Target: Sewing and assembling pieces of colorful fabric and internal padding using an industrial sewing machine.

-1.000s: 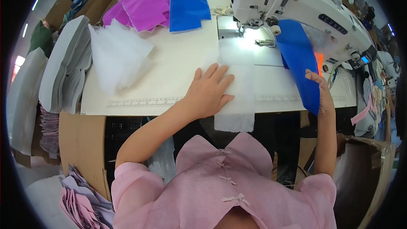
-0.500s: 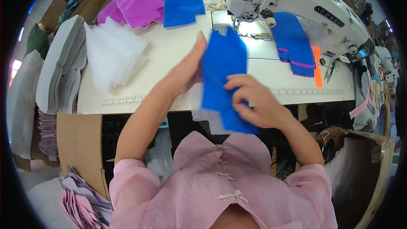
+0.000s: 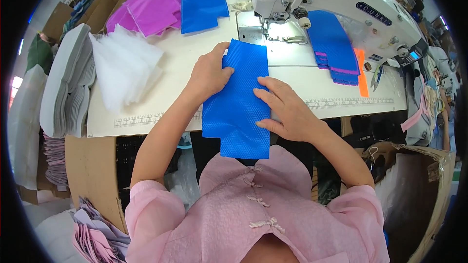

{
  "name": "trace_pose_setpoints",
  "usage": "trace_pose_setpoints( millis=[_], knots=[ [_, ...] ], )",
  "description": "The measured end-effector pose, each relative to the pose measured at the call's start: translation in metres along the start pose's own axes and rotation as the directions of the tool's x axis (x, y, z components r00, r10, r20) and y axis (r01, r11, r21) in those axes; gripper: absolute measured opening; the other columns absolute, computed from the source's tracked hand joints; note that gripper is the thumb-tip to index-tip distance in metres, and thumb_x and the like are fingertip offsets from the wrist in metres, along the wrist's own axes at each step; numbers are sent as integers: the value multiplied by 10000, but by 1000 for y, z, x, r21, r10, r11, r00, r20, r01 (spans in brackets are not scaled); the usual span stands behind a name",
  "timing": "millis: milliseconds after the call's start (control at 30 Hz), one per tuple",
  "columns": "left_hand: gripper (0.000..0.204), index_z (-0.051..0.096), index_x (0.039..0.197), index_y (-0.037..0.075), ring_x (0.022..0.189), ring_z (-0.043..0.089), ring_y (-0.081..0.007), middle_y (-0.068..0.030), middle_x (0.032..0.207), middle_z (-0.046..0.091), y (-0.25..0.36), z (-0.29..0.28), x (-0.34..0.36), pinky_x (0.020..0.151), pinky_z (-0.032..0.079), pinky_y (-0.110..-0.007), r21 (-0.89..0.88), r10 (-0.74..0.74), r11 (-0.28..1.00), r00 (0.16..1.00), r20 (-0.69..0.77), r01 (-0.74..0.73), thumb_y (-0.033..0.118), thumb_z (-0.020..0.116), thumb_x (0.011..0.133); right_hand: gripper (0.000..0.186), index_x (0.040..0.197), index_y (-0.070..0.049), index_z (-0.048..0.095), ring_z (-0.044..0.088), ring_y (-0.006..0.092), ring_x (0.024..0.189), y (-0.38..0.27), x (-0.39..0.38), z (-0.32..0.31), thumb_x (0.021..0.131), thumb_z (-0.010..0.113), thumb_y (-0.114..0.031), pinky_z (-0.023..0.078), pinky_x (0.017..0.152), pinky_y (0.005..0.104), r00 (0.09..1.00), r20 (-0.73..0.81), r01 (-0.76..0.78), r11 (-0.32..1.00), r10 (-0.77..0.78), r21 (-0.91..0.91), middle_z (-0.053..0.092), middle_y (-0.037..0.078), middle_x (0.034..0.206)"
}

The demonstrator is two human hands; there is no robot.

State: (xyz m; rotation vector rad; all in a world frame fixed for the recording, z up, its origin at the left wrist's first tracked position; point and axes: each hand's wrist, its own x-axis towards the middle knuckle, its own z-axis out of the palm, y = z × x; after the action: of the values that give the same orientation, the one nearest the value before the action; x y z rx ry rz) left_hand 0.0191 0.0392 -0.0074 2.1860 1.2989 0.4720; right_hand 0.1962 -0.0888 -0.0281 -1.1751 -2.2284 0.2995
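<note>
A textured blue fabric piece (image 3: 241, 107) with a notched lower corner lies over the table's front edge, its lower end overhanging. My left hand (image 3: 211, 73) holds its upper left edge, thumb on top and fingers bent. My right hand (image 3: 282, 109) rests on its right side with fingertips down and fingers apart. Behind the piece is the white sewing machine (image 3: 360, 14), its lit presser foot (image 3: 265, 34) above the metal plate. A stack of blue pieces with purple edges (image 3: 336, 44) lies to the right. Any layer beneath the held piece is hidden.
On the table (image 3: 170, 58) are purple (image 3: 141, 9) and blue cut pieces (image 3: 202, 7), white batting (image 3: 124, 65), an orange strip (image 3: 361, 73) and scissors (image 3: 376, 78). Long padded stacks (image 3: 66, 83) stand left; cardboard boxes (image 3: 438, 180) sit below right.
My right hand has brought a blue piece leftward from the stack, covering the translucent white piece my left hand was on. My left hand moved up and left to that blue piece's edge.
</note>
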Motion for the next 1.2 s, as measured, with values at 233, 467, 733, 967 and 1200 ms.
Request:
trace_pose_setpoints(
  millis=[233, 467, 733, 967, 1200],
  knots=[
    [614, 425, 1238, 21, 989, 567, -347, -226, 1099, 562, 15, -13, 13, 846, 450, -384, 248, 14, 968, 990, 140, -49, 180, 672, 699, 793, 1279, -72, 381, 285, 380, 1249, 6, -8, 1, 698, 600, -564, 251, 997, 528, 971, 233, 2, 972, 54, -235, 317, 184, 1347],
    [601, 613, 999, -14, 778, 630, -275, -177, 866, 641, 12, -1, 62, 709, 494, -331, 93, 189, 976, 979, 80, -196, 399, 731, 578, 824, 1299, -81, 354, 243, 359, 1276, 1, -4, -4, 662, 670, -498, 229, 1015, 529, 945, 312, -26, 972, 100, -233, 285, 167, 1367],
    [313, 678, 823, 5, 721, 631, -283, -181, 776, 644, 10, 13, 64, 686, 497, -342, 102, 130, 985, 985, 112, -141, 263, 680, 646, 633, 1261, -71, 397, 277, 361, 1254, 6, -5, -11, 665, 600, -138, 269, 992, 493, 963, 265, -30, 996, 51, -84, 307, 174, 1348],
    [308, 674, 878, 7, 762, 628, -300, -191, 830, 643, 16, 8, 74, 731, 494, -342, 162, 84, 979, 972, 221, -122, 239, 651, 677, 558, 1230, -33, 424, 351, 368, 1194, 17, -6, -11, 734, 599, -217, 296, 978, 451, 985, 175, -20, 996, 4, 88, 330, 203, 1322],
    [236, 635, 864, -36, 632, 577, -179, -146, 725, 626, -4, 15, 79, 600, 460, -295, 81, 239, 964, 959, 150, -253, 142, 638, 708, 704, 1246, -8, 393, 356, 372, 1188, 14, -7, -6, 775, 546, -508, 290, 980, 463, 988, 154, 14, 998, -3, -67, 334, 210, 1318]
  ],
)
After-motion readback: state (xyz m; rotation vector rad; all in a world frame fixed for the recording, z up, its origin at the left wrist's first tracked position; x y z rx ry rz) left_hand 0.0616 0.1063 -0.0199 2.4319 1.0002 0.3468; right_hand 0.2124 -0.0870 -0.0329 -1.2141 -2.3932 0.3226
